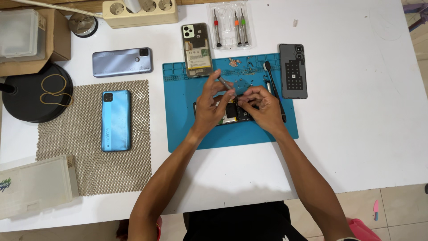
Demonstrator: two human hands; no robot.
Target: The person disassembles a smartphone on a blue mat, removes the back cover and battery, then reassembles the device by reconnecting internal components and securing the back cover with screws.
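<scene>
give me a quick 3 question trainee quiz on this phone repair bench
1. True or false: the left hand holds a thin screwdriver.
2. The opened phone under both hands lies on: A) the woven mat B) the blue work mat C) bare table.
3. What colour is the closed phone on the woven mat?

Key: 1 true. 2 B. 3 light blue. The right hand rests its fingers on the opened phone.
</scene>
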